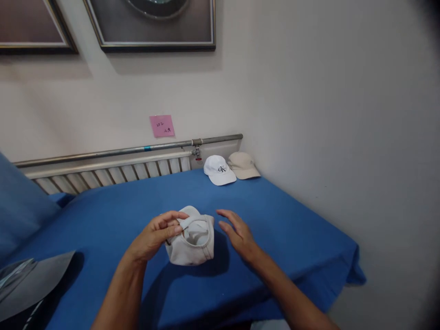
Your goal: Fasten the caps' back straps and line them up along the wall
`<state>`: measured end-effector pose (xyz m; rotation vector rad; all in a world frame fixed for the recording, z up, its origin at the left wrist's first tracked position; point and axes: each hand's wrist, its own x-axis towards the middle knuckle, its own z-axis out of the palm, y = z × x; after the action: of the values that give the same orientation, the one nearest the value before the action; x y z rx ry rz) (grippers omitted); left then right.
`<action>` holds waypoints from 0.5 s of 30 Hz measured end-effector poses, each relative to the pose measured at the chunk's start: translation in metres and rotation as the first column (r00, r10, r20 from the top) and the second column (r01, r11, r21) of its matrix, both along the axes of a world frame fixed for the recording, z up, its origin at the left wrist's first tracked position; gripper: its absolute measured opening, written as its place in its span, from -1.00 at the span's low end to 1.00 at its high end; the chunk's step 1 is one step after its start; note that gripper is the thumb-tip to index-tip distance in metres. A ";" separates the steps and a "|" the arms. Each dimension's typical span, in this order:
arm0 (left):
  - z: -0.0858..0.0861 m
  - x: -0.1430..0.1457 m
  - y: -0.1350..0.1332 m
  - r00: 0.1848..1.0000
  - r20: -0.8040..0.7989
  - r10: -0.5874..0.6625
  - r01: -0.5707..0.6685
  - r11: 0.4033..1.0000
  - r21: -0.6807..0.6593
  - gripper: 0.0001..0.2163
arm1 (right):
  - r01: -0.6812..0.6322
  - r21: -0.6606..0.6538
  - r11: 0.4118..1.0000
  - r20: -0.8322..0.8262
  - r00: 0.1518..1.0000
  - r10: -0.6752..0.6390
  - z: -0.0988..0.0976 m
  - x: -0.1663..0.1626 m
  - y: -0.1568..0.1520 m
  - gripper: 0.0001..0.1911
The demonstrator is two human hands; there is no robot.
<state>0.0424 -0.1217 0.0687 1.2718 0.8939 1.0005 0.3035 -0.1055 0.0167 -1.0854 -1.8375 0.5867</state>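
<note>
A light grey cap [192, 238] is held just above the blue sheet [292, 224], its back opening and strap facing me. My left hand [156, 234] pinches the cap's back strap between thumb and fingers. To the right of the cap my right hand [237, 231] hovers open, fingers stretched out, holding nothing and not touching the cap.
A white cap with a black logo [219, 169] and a beige cap [243, 165] lie at the far corner by the wall. A radiator [110, 172] and pipe run along the back. A grey cap brim [34, 279] sits at the lower left. The bed's edge drops off at the right.
</note>
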 end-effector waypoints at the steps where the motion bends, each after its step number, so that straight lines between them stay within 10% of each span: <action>1: -0.002 -0.006 -0.002 0.999 0.007 0.038 -0.038 0.999 -0.004 -0.67 | 0.049 0.019 0.999 0.103 0.993 -0.050 -0.010 0.008 -0.006 -0.62; 6: -0.025 -0.034 -0.013 0.994 -0.044 0.103 -0.105 0.994 -0.037 -0.76 | 0.226 0.188 0.956 0.502 0.814 -0.291 -0.064 0.049 -0.041 -0.69; 15: -0.047 -0.035 -0.020 0.981 -0.005 0.196 -0.195 0.971 -0.138 -0.73 | 0.207 0.468 0.859 0.451 0.780 -0.433 -0.081 0.054 -0.052 -0.78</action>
<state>0.0071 -0.1417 0.0220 1.0769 1.0791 1.0769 0.3575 -0.1579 -0.0639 -1.3332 -2.0437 -0.3445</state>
